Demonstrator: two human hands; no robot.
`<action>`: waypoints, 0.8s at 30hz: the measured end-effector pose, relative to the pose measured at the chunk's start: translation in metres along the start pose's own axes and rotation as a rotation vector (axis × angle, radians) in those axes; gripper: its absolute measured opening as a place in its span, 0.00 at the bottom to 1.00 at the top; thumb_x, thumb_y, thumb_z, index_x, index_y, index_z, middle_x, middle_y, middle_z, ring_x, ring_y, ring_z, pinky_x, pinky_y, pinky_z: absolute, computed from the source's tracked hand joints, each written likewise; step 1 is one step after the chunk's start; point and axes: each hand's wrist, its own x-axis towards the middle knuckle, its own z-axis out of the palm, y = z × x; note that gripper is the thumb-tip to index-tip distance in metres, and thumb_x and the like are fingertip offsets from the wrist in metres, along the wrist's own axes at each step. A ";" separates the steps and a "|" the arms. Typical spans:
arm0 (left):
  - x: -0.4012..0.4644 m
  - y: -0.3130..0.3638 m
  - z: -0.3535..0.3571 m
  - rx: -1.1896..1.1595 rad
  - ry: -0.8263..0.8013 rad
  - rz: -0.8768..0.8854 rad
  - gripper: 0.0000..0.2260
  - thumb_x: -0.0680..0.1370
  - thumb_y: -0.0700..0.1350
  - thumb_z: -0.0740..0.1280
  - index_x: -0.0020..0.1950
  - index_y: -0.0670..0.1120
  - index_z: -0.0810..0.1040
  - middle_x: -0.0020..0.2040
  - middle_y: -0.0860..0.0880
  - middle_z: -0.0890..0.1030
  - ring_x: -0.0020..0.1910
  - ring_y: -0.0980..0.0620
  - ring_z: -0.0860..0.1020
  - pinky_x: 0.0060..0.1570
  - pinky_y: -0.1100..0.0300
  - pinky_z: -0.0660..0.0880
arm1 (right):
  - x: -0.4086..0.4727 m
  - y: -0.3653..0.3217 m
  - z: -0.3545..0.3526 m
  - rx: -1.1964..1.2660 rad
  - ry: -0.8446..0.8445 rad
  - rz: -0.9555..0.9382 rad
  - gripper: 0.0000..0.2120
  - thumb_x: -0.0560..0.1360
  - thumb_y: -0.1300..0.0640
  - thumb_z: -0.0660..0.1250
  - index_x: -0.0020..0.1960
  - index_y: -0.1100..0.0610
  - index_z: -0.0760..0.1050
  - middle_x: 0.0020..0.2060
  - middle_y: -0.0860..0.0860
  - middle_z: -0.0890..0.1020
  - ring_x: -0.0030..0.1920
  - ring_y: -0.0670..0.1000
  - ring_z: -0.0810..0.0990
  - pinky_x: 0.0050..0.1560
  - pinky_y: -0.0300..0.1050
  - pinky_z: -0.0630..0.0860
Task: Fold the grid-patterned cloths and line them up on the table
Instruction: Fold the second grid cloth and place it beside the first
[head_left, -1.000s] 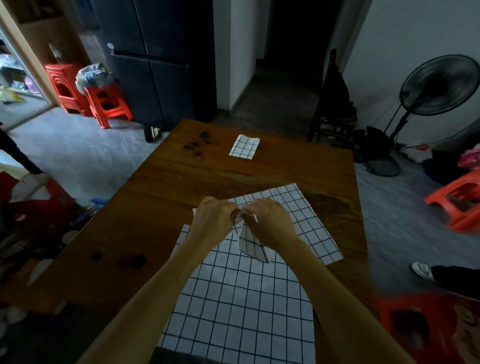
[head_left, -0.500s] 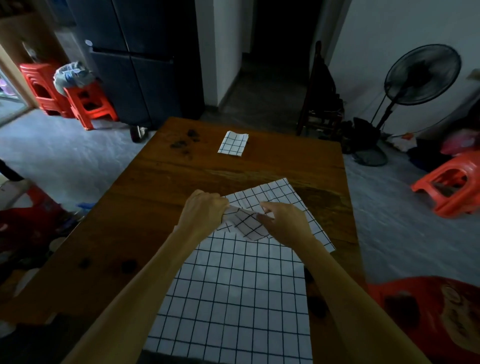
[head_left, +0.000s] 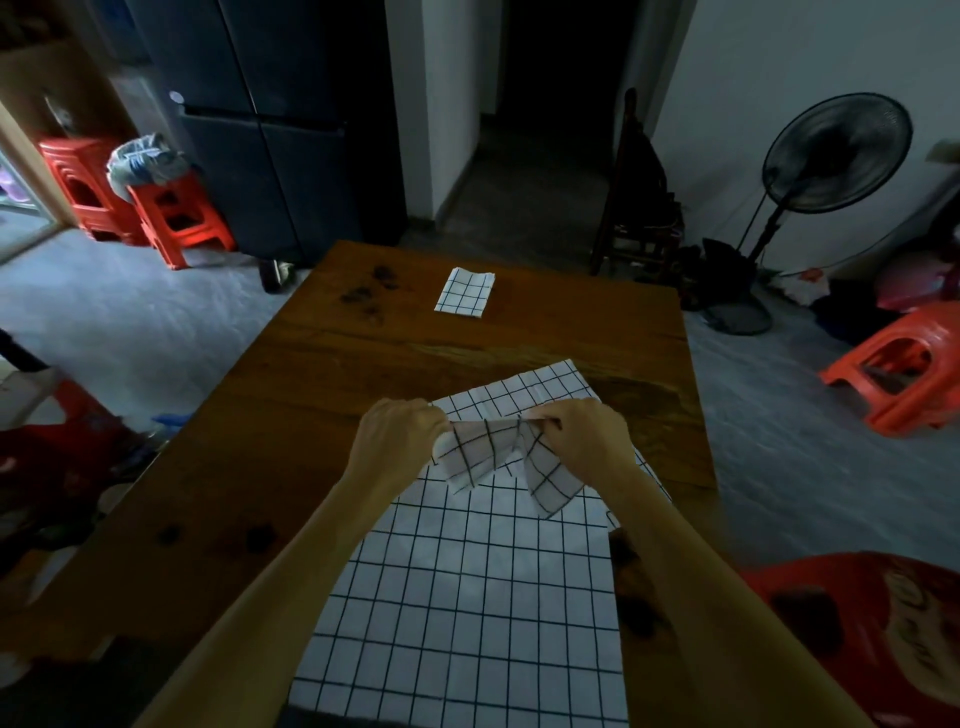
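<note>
both hands (head_left: 400, 434) (head_left: 587, 439) pinching small grid cloth (head_left: 475, 452), fingertips hidden

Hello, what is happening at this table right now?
A person is folding grid-patterned cloths at a wooden table. The left hand and the right hand each pinch an end of a small cloth, held up above the large flat cloths near the person. One folded cloth already lies at the far end of the table.
</note>
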 end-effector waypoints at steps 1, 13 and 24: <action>-0.002 -0.006 0.000 0.028 -0.022 -0.027 0.03 0.70 0.40 0.74 0.42 0.46 0.83 0.32 0.51 0.80 0.28 0.56 0.76 0.38 0.56 0.77 | -0.001 0.003 -0.003 -0.013 -0.015 0.008 0.13 0.81 0.55 0.59 0.59 0.48 0.80 0.50 0.47 0.84 0.43 0.48 0.80 0.40 0.40 0.73; 0.023 0.039 0.004 -0.409 0.146 -0.167 0.11 0.80 0.47 0.61 0.58 0.45 0.78 0.50 0.49 0.80 0.47 0.57 0.75 0.52 0.56 0.73 | -0.013 -0.004 0.018 0.132 0.028 -0.073 0.11 0.80 0.53 0.62 0.56 0.52 0.81 0.45 0.48 0.85 0.40 0.47 0.81 0.42 0.41 0.77; -0.004 0.047 0.025 -0.286 -0.643 -0.173 0.25 0.69 0.67 0.67 0.60 0.56 0.73 0.49 0.54 0.78 0.47 0.53 0.76 0.47 0.56 0.74 | -0.021 0.016 0.043 0.297 -0.360 0.024 0.21 0.76 0.48 0.65 0.27 0.55 0.67 0.24 0.50 0.67 0.26 0.49 0.64 0.30 0.44 0.61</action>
